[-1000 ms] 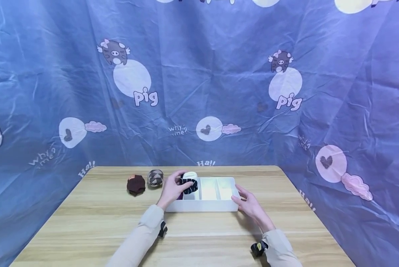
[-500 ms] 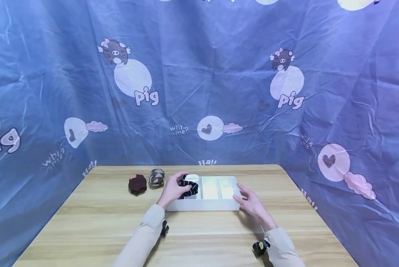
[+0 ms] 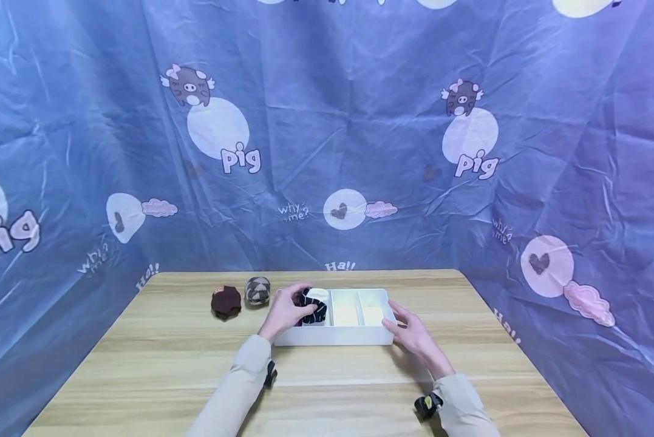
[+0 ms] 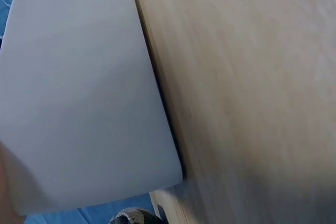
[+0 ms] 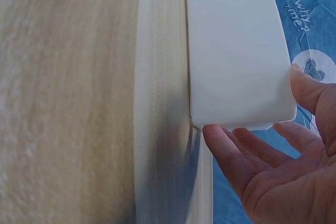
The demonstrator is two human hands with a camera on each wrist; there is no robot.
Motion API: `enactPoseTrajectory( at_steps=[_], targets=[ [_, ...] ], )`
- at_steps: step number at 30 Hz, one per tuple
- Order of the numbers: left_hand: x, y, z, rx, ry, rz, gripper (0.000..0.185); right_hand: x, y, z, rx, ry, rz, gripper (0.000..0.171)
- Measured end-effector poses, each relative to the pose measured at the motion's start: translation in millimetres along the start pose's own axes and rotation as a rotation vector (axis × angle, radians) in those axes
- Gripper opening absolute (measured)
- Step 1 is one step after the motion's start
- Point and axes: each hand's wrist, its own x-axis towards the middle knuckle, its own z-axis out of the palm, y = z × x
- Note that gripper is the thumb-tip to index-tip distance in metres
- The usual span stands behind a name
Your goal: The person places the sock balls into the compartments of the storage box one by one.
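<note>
A white divided box (image 3: 334, 336) lies across the table. My left hand (image 3: 284, 312) holds a rolled sock (image 3: 316, 306), black with thin white lines and a white part, down in the second compartment from the left. Dark purple cloth (image 3: 298, 323) shows in the leftmost compartment, mostly hidden by that hand. At the box's right end, my right hand (image 3: 411, 334) grips it. The right wrist view has the thumb at the upper edge of the box (image 5: 239, 51) and the fingertips against its end wall. In the left wrist view, the box's front wall (image 4: 89, 93) hides the sock.
Left of the box stand a dark maroon rolled sock (image 3: 226, 302) with an orange patch and a grey checked rolled sock (image 3: 258, 291). The wooden table (image 3: 327, 394) ends at a blue printed curtain (image 3: 305, 152) behind and at both sides.
My left hand has lowered the black and white sock into the compartment and shifted slightly right. The right hand stays on the box's end. The head view has moved a little.
</note>
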Motion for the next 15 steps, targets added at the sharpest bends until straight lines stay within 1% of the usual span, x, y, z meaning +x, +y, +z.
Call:
enactPoseTrajectory(
  at_steps=[4, 11, 15],
  targets=[
    [-0.4, -0.3, 1.8, 0.046, -0.009, 0.026, 0.049, 0.3, -0.8, 0.1, 0.000, -0.001, 0.000, 0.065],
    [-1.2, 1.8, 3.6, 0.126, -0.009, 0.015, 0.051, 0.2, -1.1, 0.6, -0.015, -0.007, 0.012, 0.065],
    [-1.2, 2.0, 4.8, 0.156, -0.017, 0.020, 0.054, 1.1, 1.3, 0.5, -0.001, 0.000, 0.010, 0.066]
  ],
)
